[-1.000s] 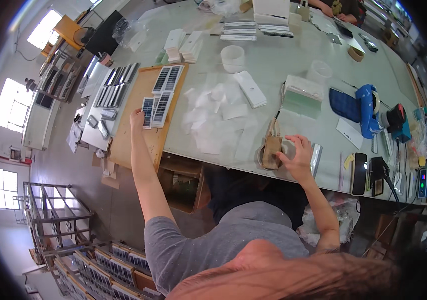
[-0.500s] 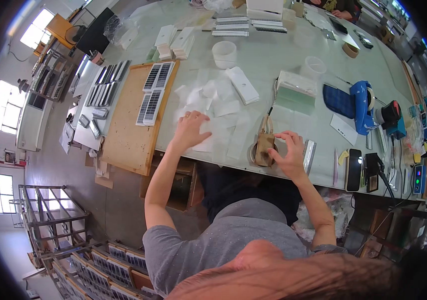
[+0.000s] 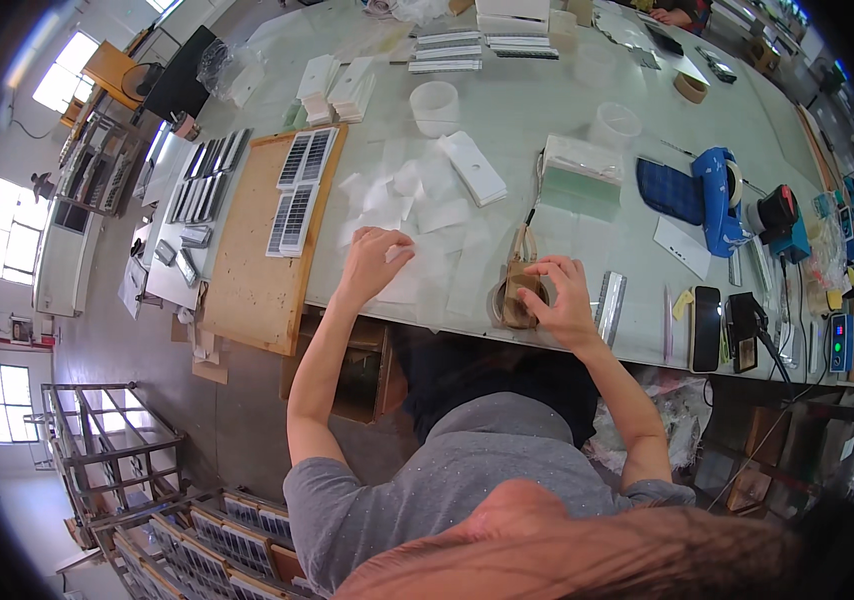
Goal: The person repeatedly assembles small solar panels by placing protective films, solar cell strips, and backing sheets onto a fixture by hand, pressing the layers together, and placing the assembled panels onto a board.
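Note:
My left hand is over the near part of a pile of thin white sheets. Its fingertips are closed against the thumb; whatever is between them is too small to make out. To the right, my right hand has its thumb and forefinger apart in a curve, beside a brown block-shaped tool with a looped tan strap or wire and a dark cord at its far end. The thumb tip overlaps the block in view; whether it touches cannot be told. Under the block shows a round dish, partly covered.
A wooden board with small solar panels lies at left. Beyond the sheets are a white box, a white tub and a greenish stack. A blue tape dispenser, a phone and a ruler are at right.
My left hand has gone from spread fingers to a pinch over the sheets. My right hand stays by the brown block, its fingers slightly more curled. The whole view has shifted slightly.

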`<state>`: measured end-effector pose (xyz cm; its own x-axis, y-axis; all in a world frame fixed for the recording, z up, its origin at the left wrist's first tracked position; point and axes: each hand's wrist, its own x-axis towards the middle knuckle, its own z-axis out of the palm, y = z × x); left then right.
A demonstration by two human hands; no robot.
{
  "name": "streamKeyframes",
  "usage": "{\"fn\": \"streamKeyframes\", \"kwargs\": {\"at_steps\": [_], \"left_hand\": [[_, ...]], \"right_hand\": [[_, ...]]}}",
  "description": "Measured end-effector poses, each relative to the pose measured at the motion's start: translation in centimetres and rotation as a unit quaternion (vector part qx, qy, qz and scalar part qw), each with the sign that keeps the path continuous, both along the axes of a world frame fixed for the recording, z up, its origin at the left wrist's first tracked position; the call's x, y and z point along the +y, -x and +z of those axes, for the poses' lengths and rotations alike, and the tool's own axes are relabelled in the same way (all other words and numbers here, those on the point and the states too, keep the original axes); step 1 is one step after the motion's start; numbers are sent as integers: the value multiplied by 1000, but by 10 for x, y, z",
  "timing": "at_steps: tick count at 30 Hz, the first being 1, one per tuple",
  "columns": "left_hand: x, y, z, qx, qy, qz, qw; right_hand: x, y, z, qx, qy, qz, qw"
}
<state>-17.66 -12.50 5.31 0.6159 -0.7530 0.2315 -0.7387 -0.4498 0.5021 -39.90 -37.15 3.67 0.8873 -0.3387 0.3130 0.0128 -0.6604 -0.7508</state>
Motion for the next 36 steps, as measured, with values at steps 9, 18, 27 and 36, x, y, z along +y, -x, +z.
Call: {"fn": "streamKeyframes", "kwargs": {"at_steps": [9, 18, 27, 36], "left_hand": [[-49, 35, -3, 218, 155, 89, 959], [-51, 29, -23, 301, 245, 86, 918], [-57, 29, -11, 239, 288, 67, 925], [-43, 13, 20, -129, 152, 234, 952]], "right_hand": [[32, -51, 17, 15, -138, 46, 989], [18, -107, 7, 104, -410, 108, 899], [2, -124, 18, 49, -429, -4, 902], [-12, -118, 35, -103, -258, 62, 959]]}}
